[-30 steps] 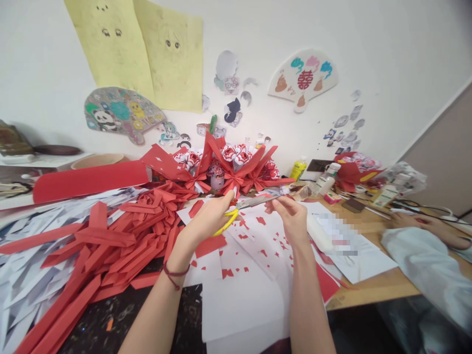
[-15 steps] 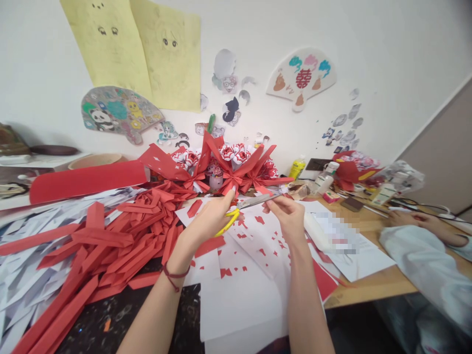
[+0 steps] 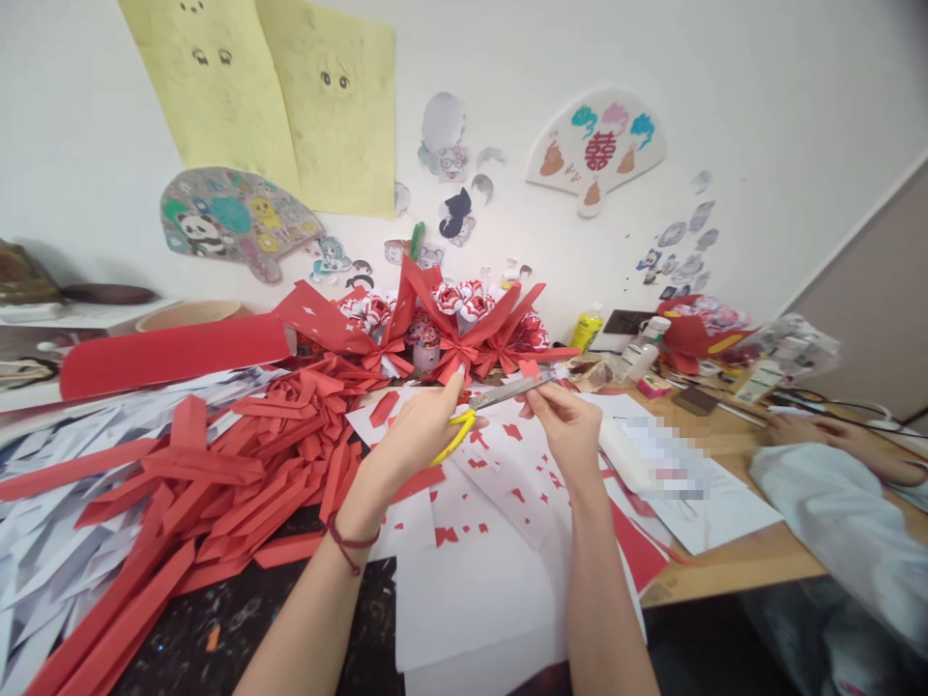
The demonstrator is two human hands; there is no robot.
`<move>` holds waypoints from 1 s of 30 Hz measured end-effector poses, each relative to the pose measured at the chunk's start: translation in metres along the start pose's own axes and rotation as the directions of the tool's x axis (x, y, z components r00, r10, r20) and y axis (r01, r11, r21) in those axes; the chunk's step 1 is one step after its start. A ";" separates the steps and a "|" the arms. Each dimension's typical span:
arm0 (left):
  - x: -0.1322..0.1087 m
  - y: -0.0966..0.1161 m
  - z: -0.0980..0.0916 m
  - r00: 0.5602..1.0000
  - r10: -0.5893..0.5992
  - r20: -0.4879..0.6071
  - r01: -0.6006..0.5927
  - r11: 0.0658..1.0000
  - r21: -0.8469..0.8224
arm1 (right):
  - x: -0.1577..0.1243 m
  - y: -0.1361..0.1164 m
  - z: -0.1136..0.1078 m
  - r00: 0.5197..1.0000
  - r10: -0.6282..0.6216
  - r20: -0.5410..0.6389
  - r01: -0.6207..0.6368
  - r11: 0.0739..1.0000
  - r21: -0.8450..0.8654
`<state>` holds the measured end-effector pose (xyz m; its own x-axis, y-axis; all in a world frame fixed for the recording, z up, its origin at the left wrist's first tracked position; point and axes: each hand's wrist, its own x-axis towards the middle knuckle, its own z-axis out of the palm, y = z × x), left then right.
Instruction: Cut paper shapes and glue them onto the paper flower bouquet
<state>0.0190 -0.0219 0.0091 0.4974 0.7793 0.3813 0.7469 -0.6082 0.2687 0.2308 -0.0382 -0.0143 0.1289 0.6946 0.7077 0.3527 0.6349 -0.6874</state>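
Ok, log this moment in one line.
left hand: holds scissors | right hand: pinches red paper piece | table: red scraps

The yellow-handled metal scissors [image 3: 500, 394] gripped in the left hand [image 3: 417, 430] have grey steel blades with a dull sheen and glossy plastic handles. The small red paper scrap [image 3: 529, 368] pinched by the right hand [image 3: 569, 425] looks matt. The long folded red paper strips [image 3: 239, 483] heaped along the left side of the light wooden worktop [image 3: 732, 565] are matt and creased. The white paper sheets [image 3: 478, 590] at its near edge are smooth. At its right edge the wood lies bare and smooth.
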 end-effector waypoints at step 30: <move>-0.001 -0.003 0.004 0.996 0.092 -0.007 -0.092 0.995 -0.025 | 0.001 -0.001 0.001 1.000 -0.019 -0.018 0.019 1.000 -0.001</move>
<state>0.0181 -0.0197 0.0043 0.5608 0.7189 0.4107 0.6865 -0.6811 0.2547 0.2294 -0.0383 -0.0129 0.1384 0.6763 0.7235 0.3562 0.6477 -0.6735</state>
